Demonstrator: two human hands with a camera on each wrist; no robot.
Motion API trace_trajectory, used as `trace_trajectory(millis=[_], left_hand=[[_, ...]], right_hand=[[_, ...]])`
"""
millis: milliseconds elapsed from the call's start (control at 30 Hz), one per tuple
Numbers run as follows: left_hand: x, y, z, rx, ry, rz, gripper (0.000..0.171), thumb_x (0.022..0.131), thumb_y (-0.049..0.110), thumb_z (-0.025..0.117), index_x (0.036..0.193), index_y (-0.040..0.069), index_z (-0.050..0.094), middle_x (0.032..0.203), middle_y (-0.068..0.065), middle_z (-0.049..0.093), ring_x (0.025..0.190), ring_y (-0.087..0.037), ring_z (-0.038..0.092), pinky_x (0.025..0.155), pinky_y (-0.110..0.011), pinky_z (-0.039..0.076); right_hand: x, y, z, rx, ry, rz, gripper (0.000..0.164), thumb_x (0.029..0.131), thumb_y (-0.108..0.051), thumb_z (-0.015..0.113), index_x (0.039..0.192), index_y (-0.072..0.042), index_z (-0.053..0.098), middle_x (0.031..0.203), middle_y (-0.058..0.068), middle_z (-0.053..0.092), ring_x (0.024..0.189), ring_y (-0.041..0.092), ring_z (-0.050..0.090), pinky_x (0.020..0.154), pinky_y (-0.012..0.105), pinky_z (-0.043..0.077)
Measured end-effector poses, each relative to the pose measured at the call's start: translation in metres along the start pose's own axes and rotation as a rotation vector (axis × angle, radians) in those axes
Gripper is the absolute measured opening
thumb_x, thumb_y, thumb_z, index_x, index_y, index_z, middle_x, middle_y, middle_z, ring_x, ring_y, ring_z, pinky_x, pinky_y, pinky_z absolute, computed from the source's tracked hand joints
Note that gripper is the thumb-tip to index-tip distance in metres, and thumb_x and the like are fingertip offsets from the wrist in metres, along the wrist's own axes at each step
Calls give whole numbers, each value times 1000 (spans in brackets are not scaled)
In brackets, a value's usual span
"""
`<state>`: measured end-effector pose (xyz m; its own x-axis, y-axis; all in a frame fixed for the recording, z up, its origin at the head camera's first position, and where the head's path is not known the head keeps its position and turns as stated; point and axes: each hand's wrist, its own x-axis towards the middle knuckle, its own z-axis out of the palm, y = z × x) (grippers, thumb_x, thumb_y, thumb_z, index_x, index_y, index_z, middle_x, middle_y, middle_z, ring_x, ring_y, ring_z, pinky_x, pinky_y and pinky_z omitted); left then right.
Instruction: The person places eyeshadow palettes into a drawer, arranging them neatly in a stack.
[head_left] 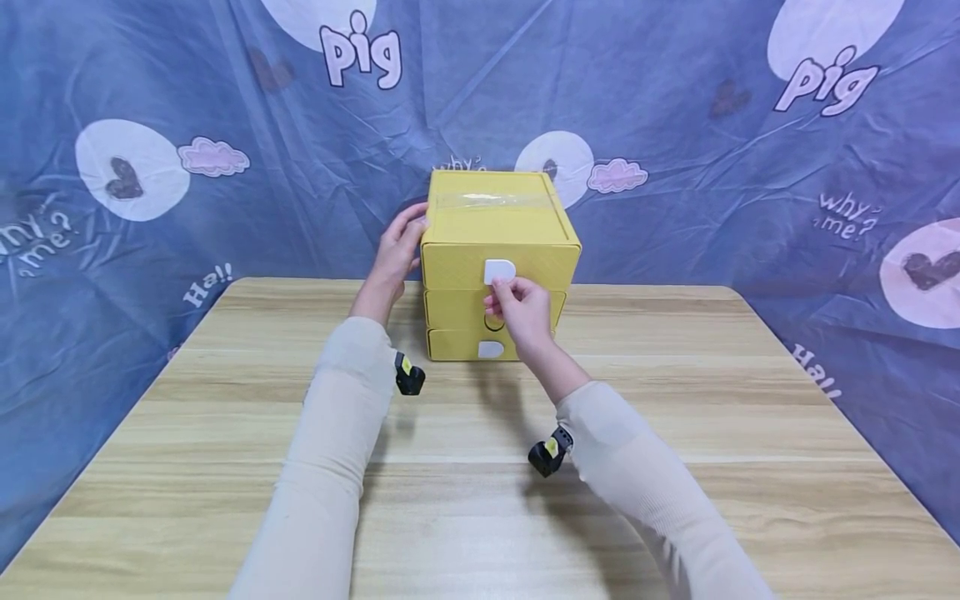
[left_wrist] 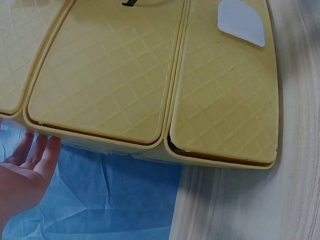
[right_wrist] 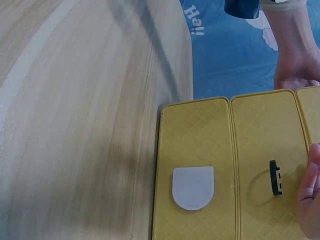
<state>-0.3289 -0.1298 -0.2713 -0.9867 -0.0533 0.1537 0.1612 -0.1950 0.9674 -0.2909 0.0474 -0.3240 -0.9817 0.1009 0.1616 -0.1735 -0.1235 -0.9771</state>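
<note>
On the pale wooden table, the person's two cream-sleeved arms reach forward toward 12 o'clock, where a small yellow plastic three-drawer chest stands near the far edge. The right hand sits at the drawer fronts, its fingers pinching the white half-round tab handle of the top drawer; the top drawer already stands a little proud of the two below. The middle drawer shows only a black ring-shaped mark or fitting where a tab would be, and the bottom drawer keeps its own white tab. At about 10 o'clock of the chest, the left hand lies flat against its side wall with fingers straight, a wide, bracing grip holding nothing. The risk here looks twofold: the pinch on the small smooth tab is thin, so a hard tug could slip off it or pull it loose; and the light chest may slide or tip toward the person if the left hand's pressure eases. Behind hangs a blue printed cloth.
</note>
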Motion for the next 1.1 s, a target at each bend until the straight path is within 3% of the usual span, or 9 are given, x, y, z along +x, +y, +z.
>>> trace_trajectory(millis=[133, 300, 500, 667, 867, 1100], left_hand=[[0, 1, 0, -5, 4, -6, 40, 84, 20, 49, 123, 16, 47, 123, -1, 46, 103, -17, 46, 83, -39, 36], [0, 1, -1, -1, 3, -8, 40, 84, 21, 49, 124, 16, 47, 123, -1, 46, 103, -17, 46, 83, -39, 35], [1, -2, 0, 7, -7, -8, 40, 84, 22, 50, 124, 17, 47, 123, -1, 47, 105, -15, 44, 84, -40, 35], [1, -2, 0, 42, -36, 0, 40, 84, 25, 50, 124, 18, 47, 123, 0, 47, 106, -13, 44, 85, -41, 34], [0, 4, 0, 105, -69, -11, 40, 87, 24, 47, 126, 18, 45, 122, -2, 46, 106, -15, 43, 86, -40, 34], [-3, 18, -6, 352, -125, 80, 45, 90, 23, 44, 132, 11, 36, 130, -10, 38, 115, -14, 36, 91, -27, 30]], right_hand=[[-18, -27, 7, -49, 11, 19, 20, 84, -11, 55, 74, 7, 56, 65, 11, 59, 51, 13, 54, 56, 29, 48], [-22, -28, 7, -88, -24, 32, 22, 85, -10, 53, 77, 10, 54, 61, 7, 58, 51, 12, 54, 56, 28, 48], [-33, -20, 7, -170, -203, 68, 27, 86, -14, 53, 85, 13, 53, 67, 13, 58, 56, 19, 55, 65, 38, 47], [-38, -26, 8, -376, -409, -58, 28, 87, -16, 52, 92, 11, 55, 79, 22, 59, 67, 31, 56, 67, 37, 45], [-34, -42, 4, -531, -516, -182, 26, 87, -19, 50, 95, 5, 57, 84, 21, 59, 72, 33, 56, 63, 28, 44], [-26, -84, -10, -640, -608, -232, 34, 89, -23, 47, 109, 3, 53, 95, 17, 58, 82, 23, 54, 70, 30, 43]])
